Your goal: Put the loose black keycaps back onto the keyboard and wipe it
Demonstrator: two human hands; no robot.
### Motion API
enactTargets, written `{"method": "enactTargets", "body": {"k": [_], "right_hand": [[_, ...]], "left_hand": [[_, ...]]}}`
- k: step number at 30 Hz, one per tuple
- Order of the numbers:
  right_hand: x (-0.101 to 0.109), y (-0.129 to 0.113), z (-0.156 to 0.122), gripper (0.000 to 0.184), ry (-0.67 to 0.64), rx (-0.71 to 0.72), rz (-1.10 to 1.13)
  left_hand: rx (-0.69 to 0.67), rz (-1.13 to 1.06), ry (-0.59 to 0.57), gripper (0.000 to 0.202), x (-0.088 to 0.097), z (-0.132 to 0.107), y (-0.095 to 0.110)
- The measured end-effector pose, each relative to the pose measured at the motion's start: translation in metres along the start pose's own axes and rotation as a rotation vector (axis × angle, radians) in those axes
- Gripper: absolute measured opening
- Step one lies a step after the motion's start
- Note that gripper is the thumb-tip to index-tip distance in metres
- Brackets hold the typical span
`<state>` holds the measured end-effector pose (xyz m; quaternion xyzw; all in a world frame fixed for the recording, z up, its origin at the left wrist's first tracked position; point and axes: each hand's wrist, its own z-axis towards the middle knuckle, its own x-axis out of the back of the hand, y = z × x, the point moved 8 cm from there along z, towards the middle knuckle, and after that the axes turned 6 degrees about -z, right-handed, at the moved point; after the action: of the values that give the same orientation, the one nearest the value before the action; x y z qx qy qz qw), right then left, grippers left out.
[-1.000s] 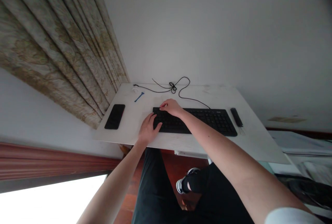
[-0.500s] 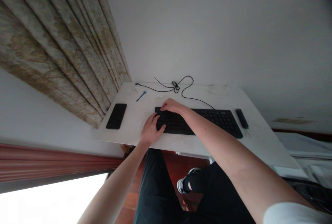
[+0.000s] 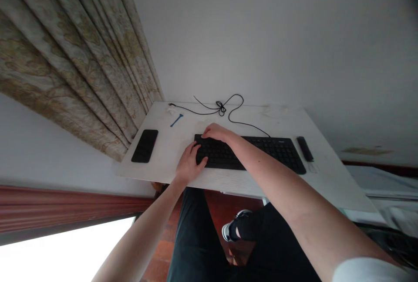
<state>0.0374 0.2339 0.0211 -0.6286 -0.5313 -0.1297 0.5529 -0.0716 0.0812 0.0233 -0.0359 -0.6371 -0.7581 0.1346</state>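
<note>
A black keyboard point(image 3: 222, 155) lies along the front of the white table. My left hand point(image 3: 189, 162) rests on its left end, thumb and fingers spread apart over the keys there. Bent across the keyboard, my right forearm hides many of the middle keys. My right hand point(image 3: 214, 131) is at the upper left corner of the keyboard, fingers curled and tips pinched together on the top row. Whatever is between those fingertips, if anything, is too small to make out.
Behind the keyboard runs its looped black cable point(image 3: 221, 108). A blue plastic tool point(image 3: 176, 120) and a crumpled white scrap point(image 3: 170, 110) lie at the back left. A black phone point(image 3: 145, 146) is on the left; a dark narrow object point(image 3: 305, 148) lies right of the keyboard. Curtain point(image 3: 98, 55) hangs on the left.
The view has shifted very slightly. Both hands stay at the same spots on the keyboard, and nothing on the table has visibly moved.
</note>
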Motion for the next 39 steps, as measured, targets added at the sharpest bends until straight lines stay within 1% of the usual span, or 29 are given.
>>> {"method": "enactTargets", "body": {"k": [6, 11, 18, 20, 24, 26, 30, 34, 39], "right_hand": [[0.000, 0.003, 0.004, 0.015, -0.023, 0.023, 0.039], [0.000, 0.004, 0.002, 0.017, -0.001, 0.018, 0.062], [0.000, 0.002, -0.002, 0.019, 0.013, 0.007, 0.066], [0.000, 0.001, -0.003, 0.019, 0.008, 0.010, 0.050], [0.001, -0.002, -0.004, 0.019, 0.020, 0.026, -0.009], [-0.001, -0.003, -0.003, 0.022, 0.028, 0.045, -0.021], [-0.004, -0.003, -0.001, 0.029, 0.048, 0.064, -0.052], [-0.010, -0.005, 0.000, 0.019, 0.009, 0.099, -0.094], [-0.010, -0.004, -0.002, 0.018, 0.009, 0.079, -0.058]], "left_hand": [[-0.023, 0.086, -0.021, 0.044, -0.002, 0.001, -0.002], [-0.031, 0.170, -0.059, 0.044, -0.004, 0.003, -0.005], [-0.039, 0.168, -0.032, 0.044, -0.002, 0.002, -0.004], [-0.061, 0.238, -0.037, 0.045, -0.003, 0.002, -0.002], [-0.113, 0.454, -0.081, 0.047, -0.008, 0.001, -0.002], [-0.133, 0.501, -0.085, 0.048, -0.009, 0.001, -0.002], [-0.164, 0.527, -0.089, 0.049, -0.010, 0.000, -0.002], [-0.170, 0.530, -0.092, 0.050, -0.011, 0.000, -0.003], [-0.171, 0.528, -0.080, 0.048, -0.010, 0.000, -0.003]]}}
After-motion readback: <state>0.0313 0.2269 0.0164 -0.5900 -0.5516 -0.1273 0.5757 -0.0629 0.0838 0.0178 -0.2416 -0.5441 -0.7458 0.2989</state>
